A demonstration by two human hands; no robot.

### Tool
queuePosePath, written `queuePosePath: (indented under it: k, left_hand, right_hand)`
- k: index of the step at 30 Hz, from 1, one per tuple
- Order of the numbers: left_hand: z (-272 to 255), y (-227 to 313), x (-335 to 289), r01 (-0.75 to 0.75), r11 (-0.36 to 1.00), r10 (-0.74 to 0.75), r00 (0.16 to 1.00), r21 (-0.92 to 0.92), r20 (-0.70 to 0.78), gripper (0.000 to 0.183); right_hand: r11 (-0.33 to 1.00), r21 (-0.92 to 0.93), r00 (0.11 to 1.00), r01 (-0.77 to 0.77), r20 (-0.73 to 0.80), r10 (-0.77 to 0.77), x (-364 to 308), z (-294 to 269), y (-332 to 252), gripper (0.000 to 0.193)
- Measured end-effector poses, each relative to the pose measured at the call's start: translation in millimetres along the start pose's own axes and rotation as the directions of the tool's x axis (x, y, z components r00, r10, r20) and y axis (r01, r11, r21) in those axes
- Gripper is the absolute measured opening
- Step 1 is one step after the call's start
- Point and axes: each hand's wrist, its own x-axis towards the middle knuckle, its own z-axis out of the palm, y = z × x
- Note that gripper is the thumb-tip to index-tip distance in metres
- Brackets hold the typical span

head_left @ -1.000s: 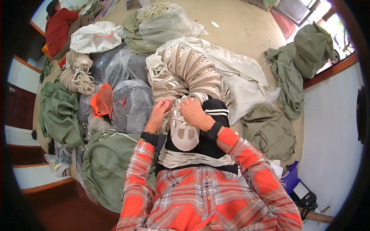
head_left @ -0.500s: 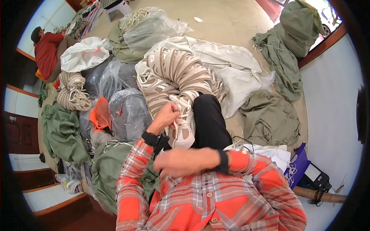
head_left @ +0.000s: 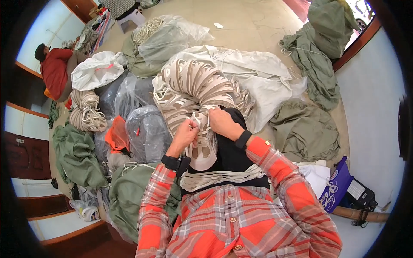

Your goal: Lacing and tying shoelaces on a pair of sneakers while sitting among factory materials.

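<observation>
A beige and white shoe upper (head_left: pixel 204 155) lies across my lap, toe toward me, with white lace through its eyelets. My left hand (head_left: pixel 186 134) pinches at its left eyelet edge, fingers closed; whether lace or edge is between them is hard to see. At its upper right edge my right hand (head_left: pixel 224 123) is closed, and its fingertips hide what they grip. Just beyond both hands curves a long nested stack of similar shoe uppers (head_left: pixel 202 84). A bundle of white shoelaces (head_left: pixel 221 178) lies across my lap near the shirt hem.
Clear plastic bags (head_left: pixel 148 124), an orange mesh pouch (head_left: pixel 117 135) and green cloth sacks (head_left: pixel 79 150) are on the left. White sheeting (head_left: pixel 262 77) spreads beyond the stack. More tied uppers (head_left: pixel 87 112) lie by a seated person (head_left: pixel 58 71). A purple box (head_left: pixel 335 185) stands right.
My right hand has swung from in front of my shirt up to the upper's right edge, uncovering the laces on my lap. My left hand remains at the left edge.
</observation>
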Motion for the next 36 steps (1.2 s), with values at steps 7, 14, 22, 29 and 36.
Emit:
queuePosePath:
  k: [7, 14, 22, 29, 36]
  left_hand:
    - [18.1, 10.9, -7.6, -0.404, 0.483, 0.708, 0.702, 0.777, -0.075, 0.016]
    - [20.2, -12.8, 2.7, -0.35, 0.702, 0.555, 0.815, 0.62, -0.168, 0.017]
    - [1.2, -11.0, -9.0, -0.187, 0.949, 0.126, 0.963, -0.255, -0.237, 0.025]
    - [-1.3, -5.6, -30.0, -0.303, 0.949, 0.313, 0.934, 0.081, -0.17, 0.018]
    - [-8.1, -29.8, -6.7, -0.399, 0.598, 0.552, 0.834, 0.695, 0.004, 0.014]
  right_hand:
    - [0.982, 0.061, 0.974, -0.181, -0.127, 0.188, 3.3, 0.5, -13.3, 0.037]
    - [0.823, 0.562, 0.997, 0.078, -0.065, -0.05, 0.5, -25.2, -39.4, 0.034]
    - [0.715, 0.66, 0.923, -0.231, 0.381, -0.054, -4.5, -33.4, -18.9, 0.021]
    - [0.521, 0.706, 0.759, -0.479, 0.631, -0.158, -23.3, -34.9, 0.3, 0.023]
    - [0.441, 0.752, 0.802, -0.49, 0.587, -0.109, -56.0, -54.1, 10.6, 0.023]
